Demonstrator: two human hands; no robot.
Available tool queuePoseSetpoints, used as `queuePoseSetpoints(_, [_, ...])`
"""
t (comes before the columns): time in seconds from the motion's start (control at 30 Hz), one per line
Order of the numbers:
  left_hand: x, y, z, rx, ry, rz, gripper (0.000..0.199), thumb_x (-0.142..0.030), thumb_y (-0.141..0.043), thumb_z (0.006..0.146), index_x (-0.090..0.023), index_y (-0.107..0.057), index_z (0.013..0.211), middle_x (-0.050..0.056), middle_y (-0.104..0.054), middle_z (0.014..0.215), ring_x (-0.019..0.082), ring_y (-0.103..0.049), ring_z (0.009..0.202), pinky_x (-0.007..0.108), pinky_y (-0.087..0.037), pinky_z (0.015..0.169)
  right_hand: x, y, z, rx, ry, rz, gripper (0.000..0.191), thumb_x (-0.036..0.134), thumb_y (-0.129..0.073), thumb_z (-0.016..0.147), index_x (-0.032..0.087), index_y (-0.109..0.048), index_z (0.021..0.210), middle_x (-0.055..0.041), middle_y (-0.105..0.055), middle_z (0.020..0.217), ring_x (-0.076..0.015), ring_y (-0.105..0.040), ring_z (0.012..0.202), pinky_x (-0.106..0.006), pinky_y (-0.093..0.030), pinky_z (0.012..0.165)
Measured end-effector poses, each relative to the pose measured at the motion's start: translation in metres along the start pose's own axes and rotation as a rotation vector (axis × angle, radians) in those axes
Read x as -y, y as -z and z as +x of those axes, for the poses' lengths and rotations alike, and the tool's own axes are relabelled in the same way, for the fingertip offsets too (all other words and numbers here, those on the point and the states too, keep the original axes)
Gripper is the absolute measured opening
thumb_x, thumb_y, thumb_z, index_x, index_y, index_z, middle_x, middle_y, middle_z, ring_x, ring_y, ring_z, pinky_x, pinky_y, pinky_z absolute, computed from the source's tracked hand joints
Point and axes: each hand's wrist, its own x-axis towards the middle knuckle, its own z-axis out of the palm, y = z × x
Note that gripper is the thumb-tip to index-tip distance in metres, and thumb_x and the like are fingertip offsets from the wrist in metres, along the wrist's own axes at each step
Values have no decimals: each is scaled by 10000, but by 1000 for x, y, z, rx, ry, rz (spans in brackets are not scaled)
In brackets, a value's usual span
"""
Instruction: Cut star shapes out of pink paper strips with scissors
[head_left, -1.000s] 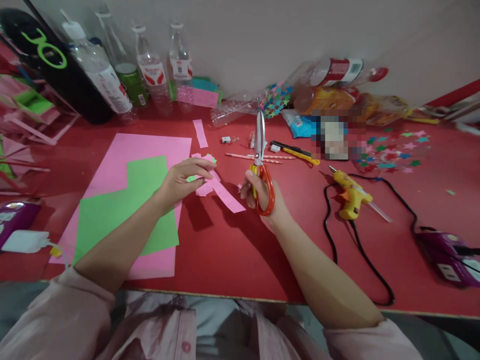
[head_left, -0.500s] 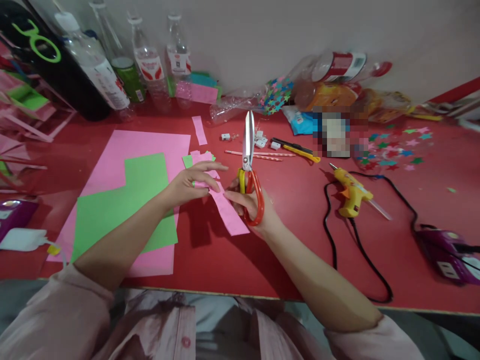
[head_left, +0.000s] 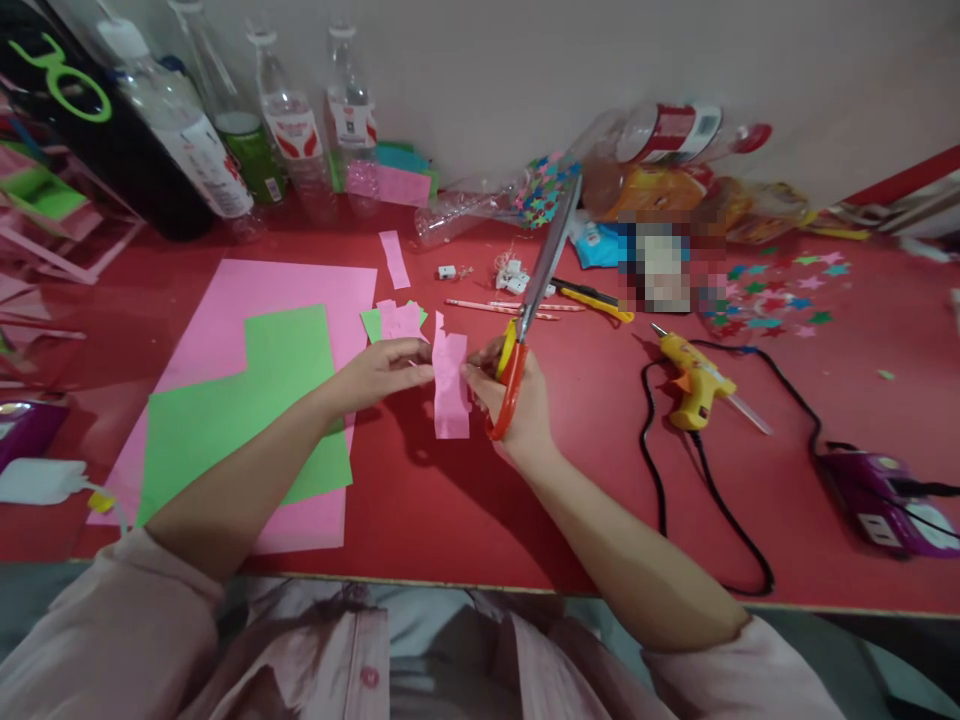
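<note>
A strip of pink paper (head_left: 451, 388) hangs upright between my hands, with a ragged notch at its upper end. My left hand (head_left: 390, 366) pinches its left edge. The fingertips of my right hand (head_left: 521, 405) touch its right edge, while the same hand grips scissors (head_left: 511, 385) with one red and one yellow handle loop. Their blades point up and away to the right, lying together and clear of the paper. Just beyond my left hand lie small pink paper pieces (head_left: 400, 319) over a bit of green paper.
Green paper (head_left: 292, 440) lies on a pink sheet (head_left: 191, 310) at left. To the right rest a yellow glue gun (head_left: 694, 380) with a black cord and a purple power box (head_left: 881, 505). Bottles (head_left: 296, 135) line the wall. Striped sticks (head_left: 502, 309) and a yellow-black cutter (head_left: 596, 299) lie ahead.
The pink strip has swung from slanting to nearly upright. The scissors have tipped to the right, and my left fingers have moved from over the strip to its left edge.
</note>
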Motion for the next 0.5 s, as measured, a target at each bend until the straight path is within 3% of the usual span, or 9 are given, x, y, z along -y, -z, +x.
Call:
queuePoseSetpoints(0.17, [-2,-2,1,-10,36,-45,221,-289,-573,734,-170,-453,591,-46,-421,607,73,-402,572,227,-353,563,-2,2,-1,85,20,-31,342,349,-744,640,229,-453,773,32,-562,727,-93,-489,575,-220,-366,480])
queuePoseSetpoints(0.3, [-4,1,-2,164,148,-93,129,-205,-548,702,-171,-472,603,-49,-437,580,64,-402,507,217,-323,492,0,6,3,197,-4,-27,370,383,-761,628,223,-452,754,34,-567,715,-78,-447,525,-217,-358,452])
queuePoseSetpoints(0.4, [-3,-1,-5,190,198,-121,152,-259,-568,761,-177,-493,657,-39,-523,612,77,-500,533,213,-387,517,-2,5,5,195,-32,3,381,395,-758,625,226,-444,757,47,-546,698,-75,-442,507,-211,-350,432])
queuePoseSetpoints(0.5, [-1,-3,-6,241,216,-202,211,-388,-549,830,-178,-569,815,11,-667,758,128,-647,700,248,-497,650,-1,4,4,129,-6,-33,370,380,-752,631,226,-434,743,57,-518,671,-75,-435,502,-210,-350,433])
